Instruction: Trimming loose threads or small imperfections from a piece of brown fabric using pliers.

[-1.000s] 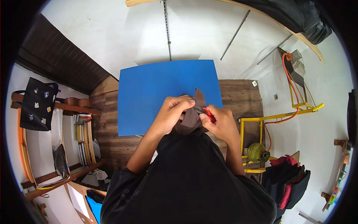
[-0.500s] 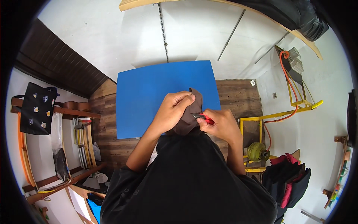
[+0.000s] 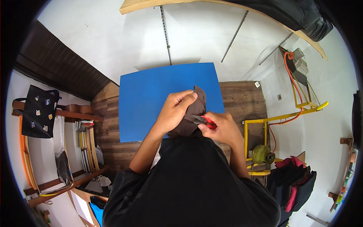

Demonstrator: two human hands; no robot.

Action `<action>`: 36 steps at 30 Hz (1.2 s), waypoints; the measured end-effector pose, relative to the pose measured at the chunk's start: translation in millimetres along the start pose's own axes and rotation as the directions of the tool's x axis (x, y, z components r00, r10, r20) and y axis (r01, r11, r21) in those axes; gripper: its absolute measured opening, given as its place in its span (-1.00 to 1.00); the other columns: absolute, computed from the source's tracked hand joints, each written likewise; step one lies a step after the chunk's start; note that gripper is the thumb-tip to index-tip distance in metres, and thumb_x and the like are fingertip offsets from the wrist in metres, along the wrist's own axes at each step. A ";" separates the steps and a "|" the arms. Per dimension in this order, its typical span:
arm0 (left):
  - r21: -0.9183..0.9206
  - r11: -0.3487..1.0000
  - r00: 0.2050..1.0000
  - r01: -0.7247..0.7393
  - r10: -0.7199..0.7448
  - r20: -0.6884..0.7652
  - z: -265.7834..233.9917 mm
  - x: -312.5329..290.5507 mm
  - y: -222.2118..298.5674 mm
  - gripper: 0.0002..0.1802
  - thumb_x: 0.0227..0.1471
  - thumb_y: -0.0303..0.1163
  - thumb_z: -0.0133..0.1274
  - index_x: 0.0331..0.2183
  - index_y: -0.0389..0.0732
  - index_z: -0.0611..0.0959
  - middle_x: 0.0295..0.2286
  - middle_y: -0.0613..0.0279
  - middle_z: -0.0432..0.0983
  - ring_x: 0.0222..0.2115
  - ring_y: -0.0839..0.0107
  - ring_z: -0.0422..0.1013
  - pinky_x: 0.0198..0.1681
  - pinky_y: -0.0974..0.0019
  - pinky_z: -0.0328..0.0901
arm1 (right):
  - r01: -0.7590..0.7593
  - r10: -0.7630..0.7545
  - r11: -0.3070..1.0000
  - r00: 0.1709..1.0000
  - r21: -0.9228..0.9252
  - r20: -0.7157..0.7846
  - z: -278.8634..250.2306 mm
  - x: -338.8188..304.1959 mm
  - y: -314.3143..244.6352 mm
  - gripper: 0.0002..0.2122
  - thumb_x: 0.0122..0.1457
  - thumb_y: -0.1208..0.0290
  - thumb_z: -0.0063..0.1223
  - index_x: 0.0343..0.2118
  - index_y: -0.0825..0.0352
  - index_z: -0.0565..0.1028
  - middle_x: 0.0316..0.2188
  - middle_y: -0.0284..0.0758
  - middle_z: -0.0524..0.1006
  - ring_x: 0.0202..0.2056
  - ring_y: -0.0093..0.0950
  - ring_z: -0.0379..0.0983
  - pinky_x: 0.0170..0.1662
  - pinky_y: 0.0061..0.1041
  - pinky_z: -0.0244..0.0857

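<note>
Over the near part of the blue table, my left hand (image 3: pixel 176 109) pinches the upper edge of a dark brown piece of cloth (image 3: pixel 199 103) between thumb and fingers. The cloth hangs down and bunches close to my black shirt. My right hand (image 3: pixel 223 128) is closed around red-handled thread snips (image 3: pixel 209 122). Their dark metal blades point left and lie against the cloth, looking slightly spread. The lower folds of the cloth are partly hidden behind my hands.
The blue table (image 3: pixel 151 89) stands against a white wall. To the right are a yellow metal frame (image 3: pixel 280 120), a green gas cylinder (image 3: pixel 261 154) with an orange hose, and a pile of dark and red garments (image 3: pixel 289 181). A black printed bag (image 3: pixel 39 111) hangs at left.
The snips and my right hand have shifted slightly down and the blades now look more spread. My left hand still grips the cloth in nearly the same place.
</note>
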State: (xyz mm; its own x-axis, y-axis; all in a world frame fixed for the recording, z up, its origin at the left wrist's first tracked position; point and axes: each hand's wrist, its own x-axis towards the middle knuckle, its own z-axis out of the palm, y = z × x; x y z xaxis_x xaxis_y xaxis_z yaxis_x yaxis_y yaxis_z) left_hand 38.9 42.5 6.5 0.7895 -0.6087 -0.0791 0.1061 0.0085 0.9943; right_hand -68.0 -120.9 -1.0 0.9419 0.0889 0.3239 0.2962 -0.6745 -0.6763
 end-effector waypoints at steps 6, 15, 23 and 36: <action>-0.150 0.987 0.999 -0.051 0.052 0.001 1.6 -9.1 -6.2 -0.81 0.16 -0.43 -0.07 -0.40 -0.33 0.57 -0.54 0.50 0.38 -0.49 0.74 0.22 -0.43 0.54 0.16 | -0.137 0.227 0.946 0.928 0.295 -0.294 8.7 -3.5 3.5 -0.79 0.10 0.29 0.11 -0.42 0.36 0.47 -0.74 -0.34 0.29 -0.69 -0.62 0.23 -0.60 -0.52 0.13; -0.359 0.932 0.999 0.038 -0.031 0.025 1.7 -34.0 -18.9 -0.74 0.09 -0.55 -0.08 -0.20 -0.40 0.62 -0.38 0.29 0.56 -0.38 0.61 0.42 -0.26 0.51 0.30 | -0.195 0.262 0.954 0.913 0.227 -0.314 26.4 -2.0 -10.6 -0.77 0.08 0.31 0.14 -0.49 0.37 0.40 -0.76 -0.27 0.21 -0.71 -0.53 0.10 -0.61 -0.51 0.08; -0.387 0.921 0.999 0.036 -0.035 0.010 -12.0 -47.1 -18.5 -0.69 0.04 -0.59 -0.11 -0.18 -0.39 0.62 -0.35 0.25 0.57 -0.34 0.58 0.45 -0.21 0.49 0.33 | -0.186 0.227 0.968 0.938 0.171 -0.263 33.1 4.2 -11.5 -0.81 0.04 0.42 0.15 -0.54 0.38 0.39 -0.75 -0.23 0.25 -0.72 -0.49 0.11 -0.62 -0.49 0.11; -0.523 0.838 0.985 0.156 -0.174 0.015 -9.0 -42.5 -16.3 -0.72 0.04 -0.45 0.05 -0.18 -0.37 0.63 -0.35 0.25 0.58 -0.35 0.56 0.47 -0.23 0.47 0.33 | -0.197 0.237 0.967 0.927 0.161 -0.291 39.5 15.8 -10.0 -0.82 0.09 0.41 0.11 -0.51 0.41 0.40 -0.76 -0.26 0.23 -0.70 -0.57 0.10 -0.62 -0.51 0.09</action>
State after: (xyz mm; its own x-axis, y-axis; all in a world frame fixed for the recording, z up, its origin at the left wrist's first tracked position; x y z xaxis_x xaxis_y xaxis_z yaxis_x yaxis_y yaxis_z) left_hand 9.1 75.4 -7.0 0.7497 -0.6129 -0.2495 0.5282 0.3271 0.7836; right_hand -49.8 -83.8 -15.3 0.8970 -0.2912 0.3325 0.1266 -0.5516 -0.8245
